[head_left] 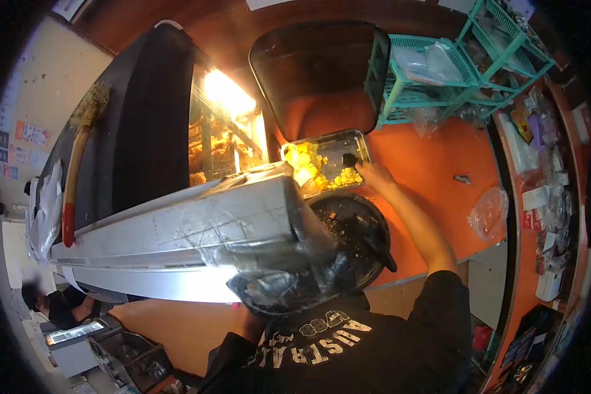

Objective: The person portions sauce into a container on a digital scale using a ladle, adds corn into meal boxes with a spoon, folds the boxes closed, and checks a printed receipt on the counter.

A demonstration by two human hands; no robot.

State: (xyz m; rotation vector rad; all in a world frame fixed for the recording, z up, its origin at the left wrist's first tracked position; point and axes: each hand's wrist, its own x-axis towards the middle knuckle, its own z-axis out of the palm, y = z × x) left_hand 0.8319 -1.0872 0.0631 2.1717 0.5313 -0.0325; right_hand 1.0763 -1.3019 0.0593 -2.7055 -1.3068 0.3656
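The right hand (373, 173) pinched a small dark piece (349, 159) over the metal tray (354, 141) of yellow food (307, 164). The left hand (248, 323) was hidden under a plastic-wrapped load (269, 262), so its grip could not be told.

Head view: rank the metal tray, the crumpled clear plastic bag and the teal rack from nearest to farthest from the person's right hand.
1. Metal tray: the right hand is at its lower right corner.
2. Crumpled clear plastic bag: on the orange counter, right of the forearm.
3. Teal rack: farthest, at the counter's upper right end.
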